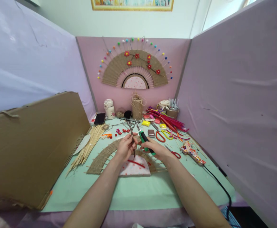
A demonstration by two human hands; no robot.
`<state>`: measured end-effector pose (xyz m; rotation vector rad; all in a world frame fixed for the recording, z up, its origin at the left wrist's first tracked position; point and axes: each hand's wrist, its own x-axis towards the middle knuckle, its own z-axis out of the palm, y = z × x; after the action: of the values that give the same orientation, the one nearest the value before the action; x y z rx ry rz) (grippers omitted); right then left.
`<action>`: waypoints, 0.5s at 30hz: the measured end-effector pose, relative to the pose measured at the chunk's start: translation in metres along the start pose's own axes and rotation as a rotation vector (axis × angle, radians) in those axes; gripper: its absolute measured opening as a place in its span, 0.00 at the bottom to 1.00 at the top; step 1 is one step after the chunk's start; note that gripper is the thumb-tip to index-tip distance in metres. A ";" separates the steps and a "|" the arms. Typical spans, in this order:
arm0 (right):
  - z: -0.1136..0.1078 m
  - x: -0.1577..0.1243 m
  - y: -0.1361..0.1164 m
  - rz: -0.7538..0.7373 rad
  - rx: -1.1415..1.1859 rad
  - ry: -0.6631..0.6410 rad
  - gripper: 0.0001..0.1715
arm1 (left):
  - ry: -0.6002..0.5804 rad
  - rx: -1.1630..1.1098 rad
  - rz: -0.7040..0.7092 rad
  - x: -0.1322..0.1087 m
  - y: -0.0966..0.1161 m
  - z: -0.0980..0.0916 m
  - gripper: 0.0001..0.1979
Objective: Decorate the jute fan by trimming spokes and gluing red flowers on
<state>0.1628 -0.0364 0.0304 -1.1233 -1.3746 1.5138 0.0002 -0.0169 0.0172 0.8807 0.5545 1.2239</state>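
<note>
Brown stems in the left hand look thin and bunched.

Bare cloth lies before the tabletop fan; cardboard blocks the left.

A dark phone lies beside a white bottle, and a gold-framed picture hangs on the wall.

bare forearms (slim, tapering) lead into equally bare hands.
</note>
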 end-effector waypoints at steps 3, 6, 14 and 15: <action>0.003 -0.001 -0.002 0.002 0.011 -0.010 0.21 | 0.011 -0.007 0.005 0.000 0.000 0.000 0.12; 0.006 -0.003 -0.005 -0.001 0.026 -0.040 0.20 | 0.021 0.009 -0.004 -0.001 0.000 0.001 0.11; 0.012 -0.008 -0.013 0.010 0.100 -0.061 0.34 | 0.034 0.070 -0.066 -0.001 -0.005 0.003 0.13; 0.013 -0.008 -0.013 0.015 0.107 -0.059 0.34 | 0.039 0.075 -0.069 0.000 -0.005 0.002 0.13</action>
<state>0.1530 -0.0468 0.0446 -1.0323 -1.3111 1.6228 0.0051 -0.0181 0.0142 0.8947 0.6608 1.1658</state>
